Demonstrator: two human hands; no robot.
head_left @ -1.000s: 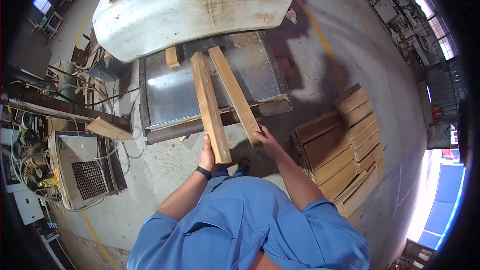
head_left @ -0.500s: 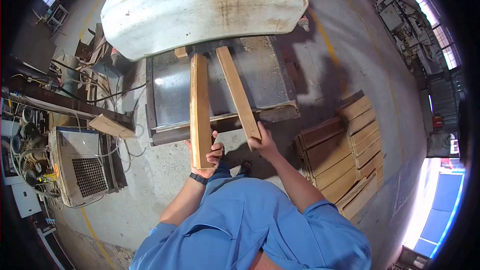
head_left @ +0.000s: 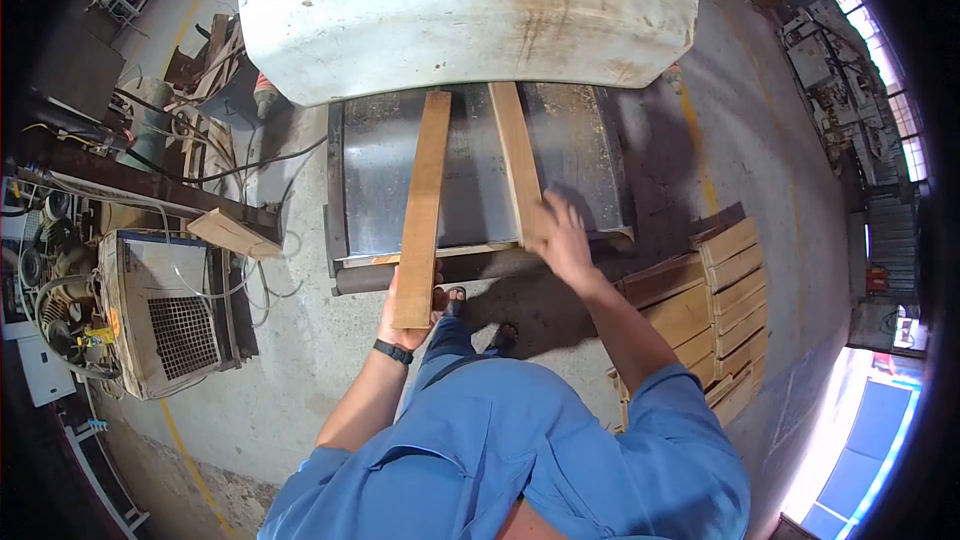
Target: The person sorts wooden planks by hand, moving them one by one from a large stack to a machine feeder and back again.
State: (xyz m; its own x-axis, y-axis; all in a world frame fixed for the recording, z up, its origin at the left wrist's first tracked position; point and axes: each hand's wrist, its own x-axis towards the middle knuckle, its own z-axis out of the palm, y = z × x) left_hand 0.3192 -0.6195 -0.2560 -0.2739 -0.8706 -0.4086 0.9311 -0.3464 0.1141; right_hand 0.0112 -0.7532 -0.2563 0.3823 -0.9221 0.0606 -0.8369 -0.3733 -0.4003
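Observation:
In the head view, my left hand (head_left: 405,310) is closed around the near end of a wooden board (head_left: 423,215), whose underside hides most of the fingers. The board's broad face is up, and its far end lies over the metal machine bed (head_left: 375,180). A second wooden board (head_left: 516,155) lies on the bed to the right, its far end out of sight under the white machine hood (head_left: 460,25). Right at its near end is my right hand (head_left: 562,242), fingers stretched out and slightly blurred.
A stack of wooden boards (head_left: 690,310) sits on the floor to the right. At left stand a boxy unit with a grille (head_left: 170,330) and a dark beam (head_left: 150,185) with hoses. A cable (head_left: 265,175) runs to the machine bed's left side.
The right board has slid forward under the hood, my right hand following and its fingers opening. My left hand's board has turned broad face up. A small wood end at the hood is gone from sight.

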